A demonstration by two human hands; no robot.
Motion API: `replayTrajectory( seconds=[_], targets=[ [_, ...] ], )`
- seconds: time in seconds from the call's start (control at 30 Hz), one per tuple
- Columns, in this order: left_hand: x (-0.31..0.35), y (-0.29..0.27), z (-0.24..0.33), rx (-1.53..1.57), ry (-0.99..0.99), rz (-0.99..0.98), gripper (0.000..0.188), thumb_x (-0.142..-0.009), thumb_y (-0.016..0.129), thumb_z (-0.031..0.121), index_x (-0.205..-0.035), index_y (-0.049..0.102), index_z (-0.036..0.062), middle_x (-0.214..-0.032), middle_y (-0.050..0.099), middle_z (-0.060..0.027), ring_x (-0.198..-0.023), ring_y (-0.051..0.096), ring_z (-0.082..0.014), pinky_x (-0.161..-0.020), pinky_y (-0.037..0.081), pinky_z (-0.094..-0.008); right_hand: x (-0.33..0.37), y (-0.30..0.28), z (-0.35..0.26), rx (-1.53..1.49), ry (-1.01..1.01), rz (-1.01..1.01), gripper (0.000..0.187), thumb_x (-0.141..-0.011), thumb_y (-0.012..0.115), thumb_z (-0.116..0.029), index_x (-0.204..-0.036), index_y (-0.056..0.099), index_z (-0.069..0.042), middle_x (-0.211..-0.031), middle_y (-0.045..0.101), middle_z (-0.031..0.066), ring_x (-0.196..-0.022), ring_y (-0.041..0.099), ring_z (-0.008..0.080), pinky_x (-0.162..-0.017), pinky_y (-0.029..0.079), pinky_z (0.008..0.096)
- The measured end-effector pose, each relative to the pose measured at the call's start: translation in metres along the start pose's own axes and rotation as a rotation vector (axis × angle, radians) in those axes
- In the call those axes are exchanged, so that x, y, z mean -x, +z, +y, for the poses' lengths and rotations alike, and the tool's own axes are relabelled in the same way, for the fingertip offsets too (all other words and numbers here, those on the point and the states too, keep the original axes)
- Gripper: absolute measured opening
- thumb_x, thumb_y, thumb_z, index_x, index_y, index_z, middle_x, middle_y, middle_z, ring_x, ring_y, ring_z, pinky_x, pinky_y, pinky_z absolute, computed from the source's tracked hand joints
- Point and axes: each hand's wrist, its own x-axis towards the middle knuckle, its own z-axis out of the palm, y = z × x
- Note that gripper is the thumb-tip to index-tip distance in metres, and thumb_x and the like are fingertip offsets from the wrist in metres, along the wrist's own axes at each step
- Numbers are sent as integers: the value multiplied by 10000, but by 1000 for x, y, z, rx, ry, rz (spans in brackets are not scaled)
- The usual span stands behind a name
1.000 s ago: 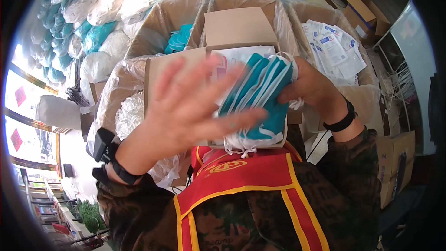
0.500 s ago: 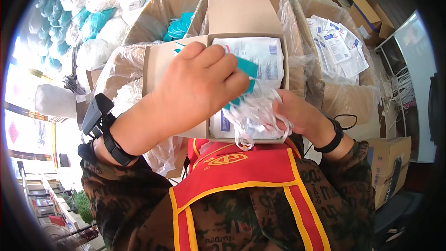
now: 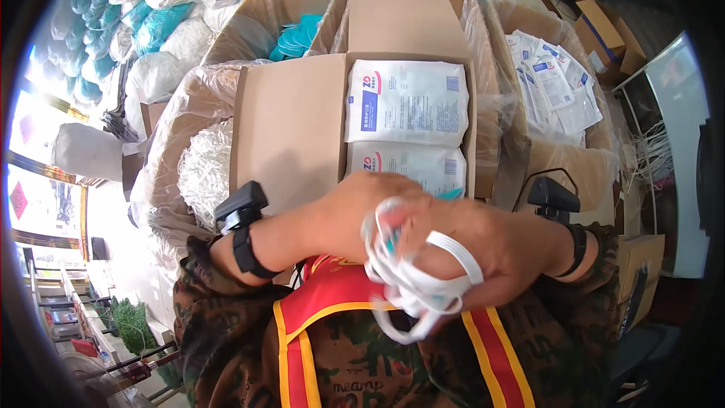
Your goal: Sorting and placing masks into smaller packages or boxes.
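Note:
My left hand [image 3: 371,198] and my right hand [image 3: 487,245] are together over the near end of an open cardboard box. Between them is a bundle of teal face masks, mostly hidden, with a teal edge [image 3: 451,194] peeking out past my hands. White elastic loops [image 3: 423,291] spill from the bundle toward me, blurred by motion. My right hand is closed around the bundle where the loops come out. Curled against it, my left hand is closed too, though its fingertips are hidden. The box holds white printed packets [image 3: 408,102] lying flat.
Box flaps [image 3: 291,132] fold out to the left and far side. Around it stand plastic-lined cartons, with teal pieces [image 3: 302,34] behind, white strands [image 3: 208,170] at left, and flat white packets [image 3: 555,79] at right. Bulging bags [image 3: 162,23] are piled at far left.
Both hands have come toward me with the bundle and drawn together, my left moving right and nearer. The packets in the box are now more exposed. The loops have swung toward my chest.

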Motion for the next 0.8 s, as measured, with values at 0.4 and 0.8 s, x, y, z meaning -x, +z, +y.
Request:
replayTrajectory(
  seconds=[0.4, 0.8],
  targets=[
    [46, -48, 85, -419, 92, -133, 214, -602, 622, 146, -667, 420, 123, -603, 353, -11, -496, 462, -165, -395, 375, -303, 46, 0, -49, -297, 149, -202, 235, -867, 651, -193, -903, 577, 28, -902, 588, 196, -819, 583, 365, -902, 433, 516],
    [71, -101, 63, -878, -381, 33, 421, -483, 721, 31, -850, 527, 97, -765, 545, -72, -725, 588, -289, -581, 478, -384, 101, -19, -41, -348, 687, 832, 398, -834, 721, -284, -1093, 583, -14, -900, 631, 110, -780, 628, 203, -711, 529, 353]
  ],
)
